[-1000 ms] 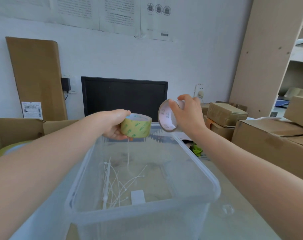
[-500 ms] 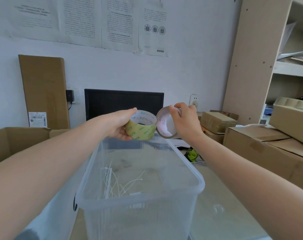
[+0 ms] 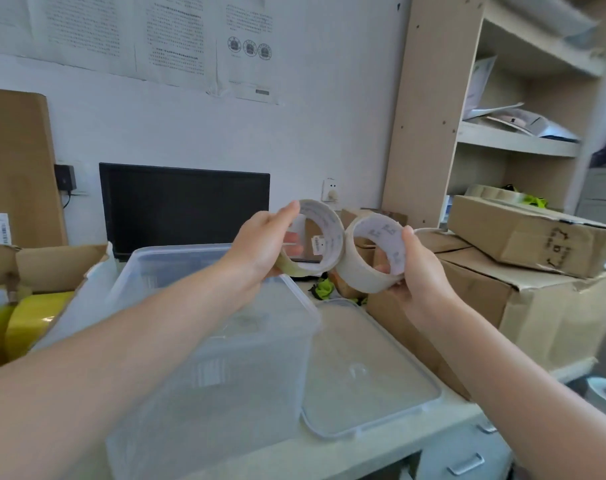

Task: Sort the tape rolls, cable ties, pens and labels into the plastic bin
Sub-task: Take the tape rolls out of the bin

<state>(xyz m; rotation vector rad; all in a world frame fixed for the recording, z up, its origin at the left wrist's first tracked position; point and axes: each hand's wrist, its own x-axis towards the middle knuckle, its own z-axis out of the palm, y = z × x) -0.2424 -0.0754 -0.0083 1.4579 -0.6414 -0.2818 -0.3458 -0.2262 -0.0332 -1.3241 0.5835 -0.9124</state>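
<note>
Both rolls have shifted right since the earlier frame, off the bin's far edge toward the boxes, and now show us their open cores.

Left hand (image 3: 260, 244): our fingers closed on the left roll (image 3: 320, 237), thumb on its top rim, held over the bin's far right corner.

Right hand (image 3: 419, 271): our fingers closed on the right roll (image 3: 372, 258), thumb at its upper rim, fingertips inside the core; held right of the bin, in front of the boxes (image 3: 523, 258). The two rolls look to touch edge to edge.

Bin (image 3: 225, 375): clear plastic, on the worktop (image 3: 329, 455) beneath our left forearm; contents blurred.

Lid (image 3: 367, 368): clear, flat on the worktop, just right of the bin.

Yellow rolls (image 3: 21, 323): left of the bin, in an open carton.
</note>
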